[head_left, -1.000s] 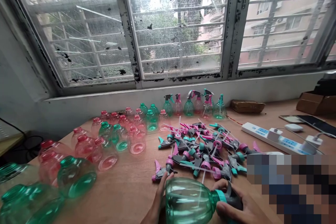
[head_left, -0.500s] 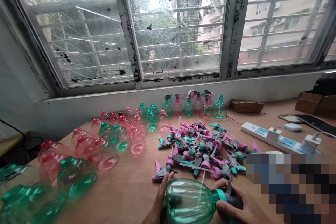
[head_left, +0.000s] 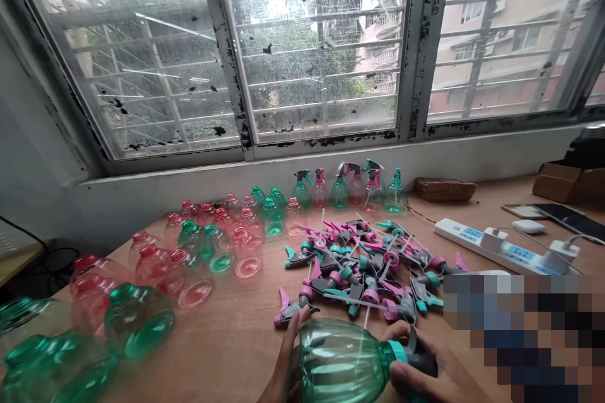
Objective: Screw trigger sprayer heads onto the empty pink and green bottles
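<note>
Capless bottles (head_left: 247, 255): red and green, from 9 to 11 o'clock of the green bottle (head_left: 341, 359).
Left hand (head_left: 285, 359): cups the base end at 9 o'clock, visible fingers extended; its far side is hidden. Good practice, I judge, is to stop the body rolling without denting it.
Green bottle: at 6 o'clock in the view, on its side between both hands, neck toward 3 o'clock. See-through, rounded, ribbed lengthwise, narrowing at the shoulder, streaked with reflections. A pale line crosses it; I cannot tell whether that is a dip tube inside.
Loose spray heads (head_left: 347, 274): pink, teal and grey, heaped at 12 o'clock.
Spray head (head_left: 422, 363): dark grey, its teal collar (head_left: 397, 351) at the neck; how tightly seated, I cannot tell. Best kept in line with the neck, the collar turned evenly, stopping once snug.
Right hand (head_left: 439, 368): wraps the head at 3 o'clock, thumb and finger pinching beside the collar.
Power strip (head_left: 508, 252): at 2 o'clock, apart from both hands.
</note>
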`<state>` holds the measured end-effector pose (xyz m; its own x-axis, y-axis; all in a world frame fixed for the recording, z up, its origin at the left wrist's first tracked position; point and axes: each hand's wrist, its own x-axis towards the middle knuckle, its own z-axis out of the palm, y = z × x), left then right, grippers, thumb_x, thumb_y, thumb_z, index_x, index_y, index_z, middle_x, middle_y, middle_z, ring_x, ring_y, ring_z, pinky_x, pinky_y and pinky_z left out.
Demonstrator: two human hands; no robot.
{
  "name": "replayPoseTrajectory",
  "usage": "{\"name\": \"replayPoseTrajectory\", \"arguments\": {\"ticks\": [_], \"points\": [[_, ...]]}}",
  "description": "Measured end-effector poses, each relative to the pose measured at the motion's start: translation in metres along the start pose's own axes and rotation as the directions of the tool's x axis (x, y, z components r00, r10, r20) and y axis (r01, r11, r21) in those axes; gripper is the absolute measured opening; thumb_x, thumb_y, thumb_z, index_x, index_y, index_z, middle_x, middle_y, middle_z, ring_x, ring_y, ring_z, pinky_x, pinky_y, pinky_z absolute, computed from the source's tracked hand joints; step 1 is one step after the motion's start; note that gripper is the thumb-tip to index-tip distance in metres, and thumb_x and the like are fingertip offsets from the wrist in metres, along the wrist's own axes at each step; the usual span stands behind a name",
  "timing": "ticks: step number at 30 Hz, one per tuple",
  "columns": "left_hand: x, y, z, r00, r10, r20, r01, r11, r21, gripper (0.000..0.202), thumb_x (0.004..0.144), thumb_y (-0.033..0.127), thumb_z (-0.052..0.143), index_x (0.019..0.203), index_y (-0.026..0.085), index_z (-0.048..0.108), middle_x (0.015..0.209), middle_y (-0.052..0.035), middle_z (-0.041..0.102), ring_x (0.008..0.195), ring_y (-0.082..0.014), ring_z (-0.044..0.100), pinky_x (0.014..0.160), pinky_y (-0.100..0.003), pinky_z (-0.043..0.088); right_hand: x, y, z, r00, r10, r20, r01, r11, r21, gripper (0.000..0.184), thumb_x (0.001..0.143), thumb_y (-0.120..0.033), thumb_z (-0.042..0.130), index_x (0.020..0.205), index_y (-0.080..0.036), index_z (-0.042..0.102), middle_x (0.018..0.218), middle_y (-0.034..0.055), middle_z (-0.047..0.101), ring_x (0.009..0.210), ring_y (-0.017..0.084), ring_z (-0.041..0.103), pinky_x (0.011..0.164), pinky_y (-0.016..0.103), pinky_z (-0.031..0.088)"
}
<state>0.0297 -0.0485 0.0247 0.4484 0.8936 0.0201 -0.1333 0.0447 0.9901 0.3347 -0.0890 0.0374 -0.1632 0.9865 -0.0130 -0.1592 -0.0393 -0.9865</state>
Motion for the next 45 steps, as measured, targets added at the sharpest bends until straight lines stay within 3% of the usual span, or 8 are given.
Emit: {"name": "replayPoseTrajectory", "arguments": {"ticks": [3, 9, 18, 25, 29, 33, 38, 45], "points": [[0.001, -0.004, -0.003, 0.999, 0.016, -0.028, -0.015, 0.999, 0.044, 0.065, 0.102, 0.057, 0.065, 0.164, 0.040, 0.049, 0.180, 0.0003, 0.036, 0.166, -0.0365, 0.034, 0.135, -0.056, 0.028, 0.001, 0.001, -0.001, 0.999, -0.035, 0.004, 0.035, 0.998, -0.057, 0.056, 0.074, -0.069, 0.092, 0.095, -0.021, 0.073, 0.071, -0.0024, 0.066, 0.064, 0.016, 0.057, 0.060, 0.025, 0.042], [0.005, 0.005, -0.010, 0.999, 0.033, -0.031, -0.031, 0.997, 0.075, 0.051, 0.104, 0.060, 0.058, 0.148, 0.036, 0.069, 0.165, -0.0025, 0.059, 0.168, -0.0348, 0.030, 0.137, -0.055, 0.009, 0.000, 0.000, -0.002, 0.999, 0.008, 0.031, -0.007, 1.000, -0.031, 0.061, 0.075, -0.071, 0.090, 0.099, -0.019, 0.070, 0.070, -0.0026, 0.065, 0.064, 0.016, 0.058, 0.061, 0.025, 0.043], [0.015, 0.003, -0.002, 0.998, -0.070, -0.001, 0.070, 0.997, 0.041, 0.077, 0.095, 0.084, 0.051, 0.152, 0.035, 0.065, 0.161, -0.0082, 0.063, 0.165, -0.0393, 0.035, 0.135, -0.060, 0.012, -0.001, -0.002, -0.001, 1.000, -0.017, 0.005, 0.017, 0.998, -0.061, 0.059, 0.069, -0.070, 0.094, 0.094, -0.021, 0.074, 0.071, -0.0026, 0.065, 0.065, 0.017, 0.055, 0.060, 0.025, 0.040], [-0.002, 0.010, -0.008, 1.000, 0.004, 0.025, -0.005, 0.999, 0.040, 0.077, 0.087, 0.069, 0.079, 0.157, 0.043, 0.058, 0.176, 0.0017, 0.044, 0.170, -0.0384, 0.020, 0.137, -0.056, 0.011, -0.001, 0.001, 0.002, 0.999, 0.023, -0.029, -0.026, 0.995, -0.098, 0.062, 0.071, -0.076, 0.089, 0.095, -0.021, 0.072, 0.070, -0.0015, 0.065, 0.065, 0.020, 0.058, 0.063, 0.028, 0.043], [-0.006, 0.013, -0.002, 0.999, -0.036, 0.024, 0.035, 0.999, 0.012, 0.076, 0.094, 0.072, 0.068, 0.162, 0.041, 0.051, 0.176, 0.0008, 0.043, 0.170, -0.0369, 0.021, 0.136, -0.055, 0.018, -0.001, -0.002, 0.002, 0.998, -0.044, -0.048, 0.036, 0.987, -0.154, 0.060, 0.069, -0.074, 0.090, 0.094, -0.021, 0.075, 0.079, 0.0009, 0.069, 0.073, 0.022, 0.062, 0.068, 0.031, 0.050], [-0.004, 0.016, 0.004, 0.997, -0.082, -0.015, 0.082, 0.996, -0.017, 0.091, 0.078, 0.071, 0.086, 0.158, 0.039, 0.057, 0.177, -0.0034, 0.043, 0.168, -0.0450, 0.025, 0.134, -0.061, 0.026, -0.001, -0.001, -0.001, 0.997, -0.074, -0.034, 0.068, 0.986, -0.151, 0.058, 0.071, -0.073, 0.090, 0.096, -0.022, 0.077, 0.084, 0.0024, 0.071, 0.077, 0.024, 0.066, 0.071, 0.031, 0.054], [0.001, 0.015, 0.006, 0.996, -0.082, -0.023, 0.082, 0.996, -0.025, 0.076, 0.092, 0.073, 0.070, 0.157, 0.036, 0.058, 0.167, -0.0047, 0.056, 0.167, -0.0419, 0.028, 0.134, -0.063, 0.025, -0.001, 0.002, -0.003, 0.999, -0.048, -0.017, 0.046, 0.989, -0.139, 0.060, 0.075, -0.075, 0.087, 0.099, -0.021, 0.076, 0.079, 0.0013, 0.068, 0.070, 0.022, 0.063, 0.063, 0.029, 0.051], [0.004, 0.013, 0.002, 0.997, -0.060, 0.049, 0.059, 0.998, 0.023, 0.083, 0.087, 0.071, 0.077, 0.160, 0.037, 0.055, 0.170, -0.0029, 0.053, 0.167, -0.0428, 0.026, 0.136, -0.059, 0.018, -0.001, 0.003, -0.002, 0.999, -0.029, -0.014, 0.027, 0.992, -0.122, 0.061, 0.073, -0.074, 0.089, 0.099, -0.021, 0.074, 0.074, -0.0001, 0.067, 0.067, 0.021, 0.063, 0.061, 0.028, 0.051]]}}
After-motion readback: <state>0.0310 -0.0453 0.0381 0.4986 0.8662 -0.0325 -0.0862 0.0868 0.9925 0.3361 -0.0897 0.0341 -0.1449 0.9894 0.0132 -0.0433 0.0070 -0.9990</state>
